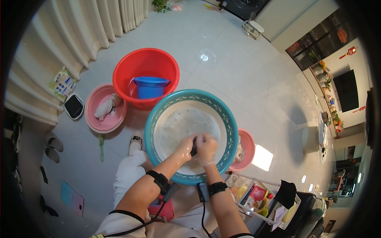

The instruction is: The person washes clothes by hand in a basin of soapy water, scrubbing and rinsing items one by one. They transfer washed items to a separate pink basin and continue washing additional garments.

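A large teal-rimmed basin (pixel 151 119) with a white inside stands in front of me, holding cloudy, foamy water. Over the water, both hands are close together on a small dark, wet item (pixel 194 147), perhaps cloth. My left hand (pixel 186 146) grips it from the left side. Blurred, my right hand (pixel 207 148) is closed against its right side. The item is mostly covered by the fingers, so its exact kind cannot be told.
Beyond the basin, a red tub (pixel 119 71) holds a blue bucket (pixel 151 89). A pink basin (pixel 92 122) with wet cloth stands left, another pink basin (pixel 249 142) right. A white cart (pixel 253 212) with packages is near my right arm; slippers (pixel 54 142) lie left.
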The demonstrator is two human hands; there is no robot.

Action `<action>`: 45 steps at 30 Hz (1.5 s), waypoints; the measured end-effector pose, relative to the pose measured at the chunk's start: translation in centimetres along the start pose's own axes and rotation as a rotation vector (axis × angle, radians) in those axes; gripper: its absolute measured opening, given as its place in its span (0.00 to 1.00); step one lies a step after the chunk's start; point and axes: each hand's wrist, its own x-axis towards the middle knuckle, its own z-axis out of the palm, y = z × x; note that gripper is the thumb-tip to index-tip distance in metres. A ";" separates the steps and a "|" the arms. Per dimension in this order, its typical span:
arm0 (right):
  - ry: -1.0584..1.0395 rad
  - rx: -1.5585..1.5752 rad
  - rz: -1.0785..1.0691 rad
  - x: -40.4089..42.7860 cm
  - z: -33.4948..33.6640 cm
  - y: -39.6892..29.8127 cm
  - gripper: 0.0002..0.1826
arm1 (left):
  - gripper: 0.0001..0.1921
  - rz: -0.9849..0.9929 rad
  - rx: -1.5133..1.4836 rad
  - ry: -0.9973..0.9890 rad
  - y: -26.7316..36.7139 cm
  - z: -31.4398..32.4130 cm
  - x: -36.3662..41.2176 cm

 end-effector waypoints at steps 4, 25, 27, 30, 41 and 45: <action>-0.021 -0.093 0.154 1.1 0.4 3.7 0.08 | 0.18 0.173 0.283 0.056 0.7 0.4 0.1; 0.023 0.286 0.023 -2.3 -0.7 -5.6 0.11 | 0.19 -0.014 0.133 -0.336 1.7 -3.0 1.7; 0.082 0.197 0.012 -1.9 -0.9 -4.8 0.11 | 0.19 -0.112 0.039 -0.286 1.4 -1.5 0.4; 0.103 0.165 0.072 -1.0 -1.8 -2.6 0.11 | 0.19 -0.086 0.133 -0.049 1.5 1.3 -1.7; -0.239 0.608 0.019 -0.4 -5.1 0.9 0.27 | 0.10 0.217 0.745 -0.357 5.8 3.8 -5.7; -0.387 0.655 0.251 -0.3 -6.1 -0.3 0.23 | 0.15 0.280 0.922 -0.479 6.7 4.5 -6.4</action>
